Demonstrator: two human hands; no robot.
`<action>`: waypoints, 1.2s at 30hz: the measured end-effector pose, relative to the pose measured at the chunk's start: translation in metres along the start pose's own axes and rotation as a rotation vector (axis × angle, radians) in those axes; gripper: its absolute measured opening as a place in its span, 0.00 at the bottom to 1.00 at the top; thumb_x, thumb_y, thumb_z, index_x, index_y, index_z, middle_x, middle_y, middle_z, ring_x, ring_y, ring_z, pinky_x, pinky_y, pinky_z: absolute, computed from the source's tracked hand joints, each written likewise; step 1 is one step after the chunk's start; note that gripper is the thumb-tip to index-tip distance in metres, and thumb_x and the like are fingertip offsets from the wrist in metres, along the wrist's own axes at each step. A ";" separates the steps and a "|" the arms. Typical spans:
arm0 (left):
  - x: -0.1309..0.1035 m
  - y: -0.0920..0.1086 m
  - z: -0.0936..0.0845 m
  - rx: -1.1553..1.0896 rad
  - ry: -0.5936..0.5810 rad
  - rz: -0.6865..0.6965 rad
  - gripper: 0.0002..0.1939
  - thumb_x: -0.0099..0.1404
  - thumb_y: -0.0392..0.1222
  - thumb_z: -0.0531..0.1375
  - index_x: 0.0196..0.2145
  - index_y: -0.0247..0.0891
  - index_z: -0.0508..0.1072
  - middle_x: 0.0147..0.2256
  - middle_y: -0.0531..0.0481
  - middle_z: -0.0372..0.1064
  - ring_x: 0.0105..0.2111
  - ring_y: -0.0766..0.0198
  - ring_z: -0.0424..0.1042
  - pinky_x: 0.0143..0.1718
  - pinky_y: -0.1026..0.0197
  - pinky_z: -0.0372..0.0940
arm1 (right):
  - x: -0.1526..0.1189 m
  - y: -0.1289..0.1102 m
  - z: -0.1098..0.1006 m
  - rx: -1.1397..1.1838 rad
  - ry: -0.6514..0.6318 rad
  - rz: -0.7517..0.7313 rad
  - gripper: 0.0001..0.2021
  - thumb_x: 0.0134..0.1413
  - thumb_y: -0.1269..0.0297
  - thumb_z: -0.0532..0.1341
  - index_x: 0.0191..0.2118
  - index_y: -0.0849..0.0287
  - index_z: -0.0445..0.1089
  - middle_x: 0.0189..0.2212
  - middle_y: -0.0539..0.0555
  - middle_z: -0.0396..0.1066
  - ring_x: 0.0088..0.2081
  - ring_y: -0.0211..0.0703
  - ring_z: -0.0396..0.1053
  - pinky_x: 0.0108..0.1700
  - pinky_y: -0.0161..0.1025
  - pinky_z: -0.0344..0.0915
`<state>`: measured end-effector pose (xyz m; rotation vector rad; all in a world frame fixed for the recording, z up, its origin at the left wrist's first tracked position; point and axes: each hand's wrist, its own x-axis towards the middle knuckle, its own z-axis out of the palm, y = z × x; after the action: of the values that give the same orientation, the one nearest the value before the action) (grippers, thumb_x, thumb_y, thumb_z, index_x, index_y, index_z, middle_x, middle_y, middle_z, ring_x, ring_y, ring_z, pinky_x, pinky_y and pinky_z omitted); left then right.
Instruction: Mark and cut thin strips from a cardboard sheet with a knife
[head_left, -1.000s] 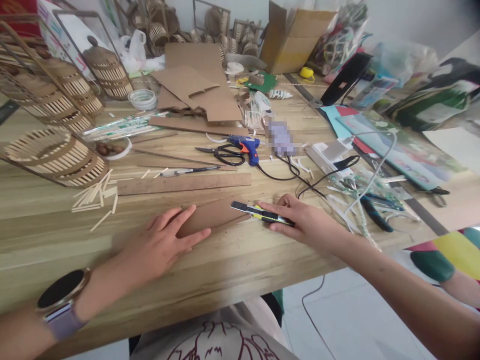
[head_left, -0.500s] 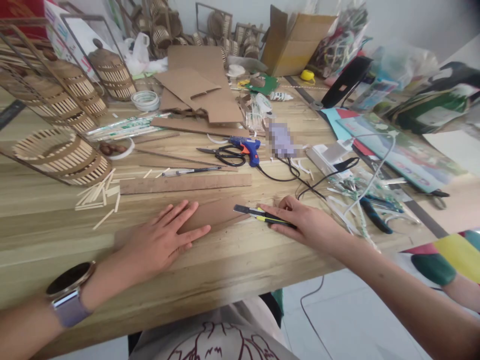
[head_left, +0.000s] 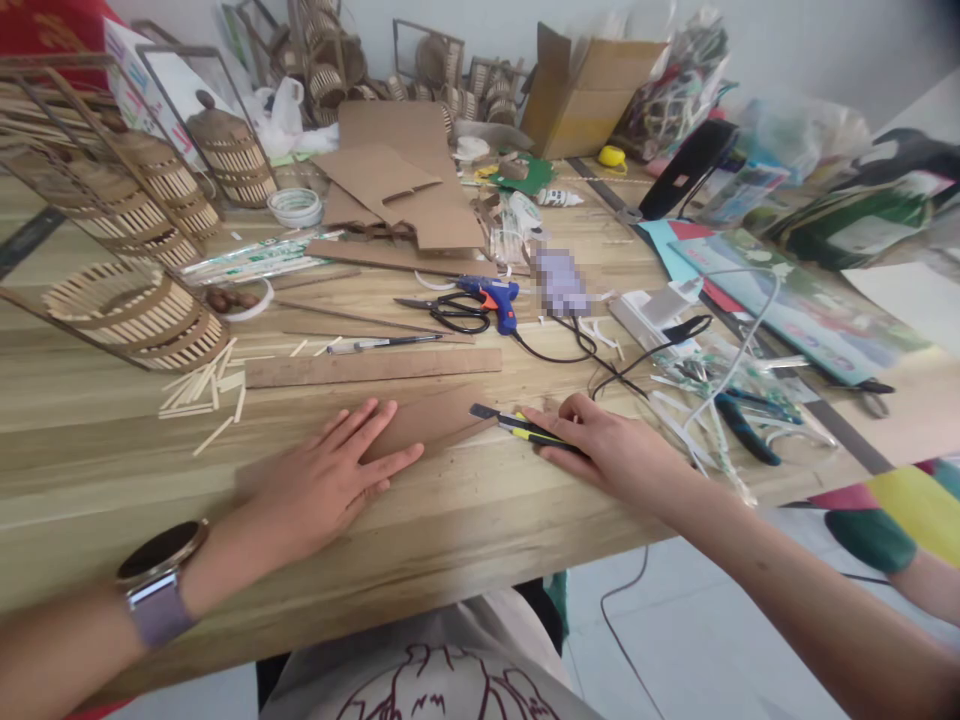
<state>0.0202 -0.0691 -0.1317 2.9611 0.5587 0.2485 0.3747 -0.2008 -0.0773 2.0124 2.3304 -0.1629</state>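
Note:
My left hand (head_left: 330, 480) lies flat with its fingers spread, pressing on a brown cardboard piece (head_left: 427, 422) at the front of the wooden table. In my right hand (head_left: 600, 440) is a yellow and black utility knife (head_left: 534, 431), held low over the tabletop. Its blade points left, at the right end of the cardboard piece. A long cardboard strip (head_left: 375, 367) lies just behind my left hand. Several short wooden sticks (head_left: 199, 392) are scattered to the left of it.
Behind the strip lie black scissors (head_left: 457, 312), a blue glue gun (head_left: 495, 300) and a pen (head_left: 382, 343). Slatted baskets (head_left: 142, 315) stand at the left. Cardboard sheets (head_left: 450, 215) are at the back, pliers (head_left: 746, 430) and cables at the right. Another person's arm (head_left: 926, 575) shows at far right.
The view has shifted slightly. My left hand still presses on the cardboard, and the knife in my right hand has barely moved.

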 end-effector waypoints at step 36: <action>0.005 0.037 -0.002 -0.001 -0.017 -0.140 0.25 0.80 0.46 0.45 0.71 0.52 0.57 0.74 0.42 0.39 0.71 0.39 0.48 0.65 0.37 0.57 | -0.003 -0.035 -0.001 -0.122 -0.032 0.134 0.23 0.71 0.56 0.49 0.67 0.47 0.64 0.40 0.56 0.74 0.33 0.44 0.74 0.27 0.36 0.62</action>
<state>0.0378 -0.1014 -0.1238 2.9033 0.7590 0.2101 0.3403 -0.2084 -0.0744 2.0815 2.1221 -0.0454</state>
